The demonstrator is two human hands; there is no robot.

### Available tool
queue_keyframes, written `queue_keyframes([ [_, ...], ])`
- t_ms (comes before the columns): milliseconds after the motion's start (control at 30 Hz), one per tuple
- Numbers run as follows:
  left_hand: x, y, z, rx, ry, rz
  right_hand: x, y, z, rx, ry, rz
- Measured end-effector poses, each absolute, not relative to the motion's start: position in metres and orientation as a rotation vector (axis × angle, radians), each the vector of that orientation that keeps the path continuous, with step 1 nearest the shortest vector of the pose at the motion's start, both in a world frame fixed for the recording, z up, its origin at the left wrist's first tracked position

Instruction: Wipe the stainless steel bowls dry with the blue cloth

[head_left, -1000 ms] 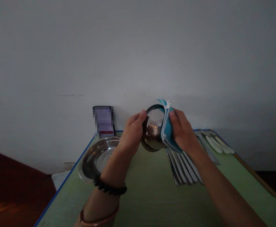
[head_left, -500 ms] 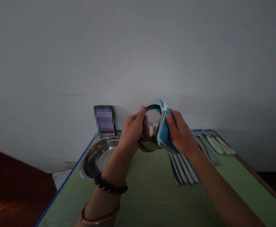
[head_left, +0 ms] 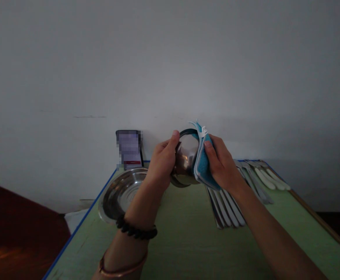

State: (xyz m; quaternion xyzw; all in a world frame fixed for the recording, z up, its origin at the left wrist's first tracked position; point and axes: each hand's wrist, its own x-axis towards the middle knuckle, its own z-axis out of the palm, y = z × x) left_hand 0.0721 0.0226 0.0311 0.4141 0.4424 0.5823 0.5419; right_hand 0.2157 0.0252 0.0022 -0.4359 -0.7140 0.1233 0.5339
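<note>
A shiny metal bowl (head_left: pixel 187 153) is held up above the table, tilted on its side. My left hand (head_left: pixel 162 159) grips its left edge, thumb on top and the other fingers largely hidden. On the opposite side my right hand (head_left: pixel 224 163) is closed on a folded blue cloth (head_left: pixel 202 165) with a white tag. The cloth lies against the bowl's right side and covers part of it. Below my right hand, several metal-handled utensils (head_left: pixel 225 208) lie side by side, their far ends hidden.
A wide steel basin (head_left: pixel 107 202) stands at the left of the green table (head_left: pixel 187 237), partly behind my left forearm. A phone (head_left: pixel 129 149) leans against the wall behind it. Forks (head_left: pixel 254 181) and white-handled utensils (head_left: pixel 270 179) lie at the back right.
</note>
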Motion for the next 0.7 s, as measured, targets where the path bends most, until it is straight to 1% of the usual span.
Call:
queue_keyframes([
  [700,0.0723,0.0232,0.0304,1.023,1.05,1.386,0.2154,0.0245,0.0022,-1.037,-1.686,0.322],
])
